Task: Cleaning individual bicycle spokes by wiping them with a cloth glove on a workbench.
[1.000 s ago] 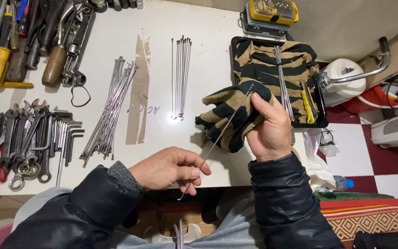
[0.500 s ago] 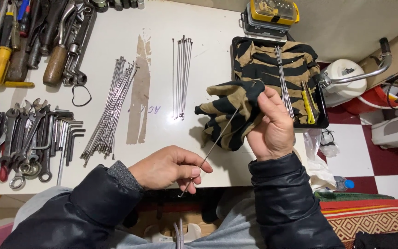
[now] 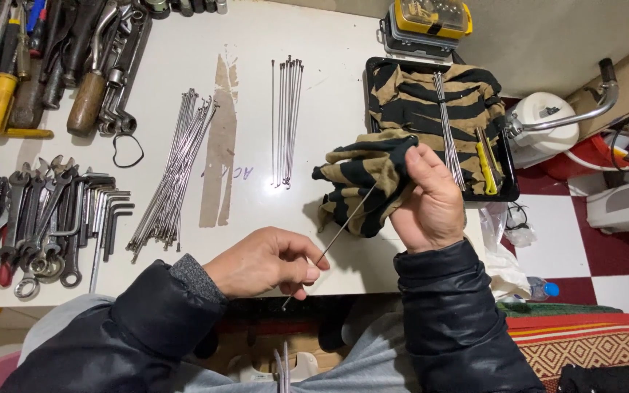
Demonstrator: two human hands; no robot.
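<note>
My left hand (image 3: pixel 269 262) pinches the lower end of a thin metal spoke (image 3: pixel 340 233) near the table's front edge. The spoke slants up to the right into a tan-and-black striped cloth (image 3: pixel 362 175). My right hand (image 3: pixel 431 200) grips that cloth, wrapped around the spoke's upper part. The rest of the cloth lies in a black tray (image 3: pixel 507 185) with more spokes (image 3: pixel 447 135) on it.
A neat row of spokes (image 3: pixel 285 120) and a loose heap of spokes (image 3: pixel 172 171) lie on the white table (image 3: pixel 183 58). Wrenches and hex keys (image 3: pixel 52 218) sit at the left, screwdrivers (image 3: pixel 1 80) at the back left. A yellow bit case (image 3: pixel 427 18) stands behind the tray.
My right hand has slid the cloth a little up along the spoke, bunching it tighter. My left hand stays in place holding the spoke's lower end.
</note>
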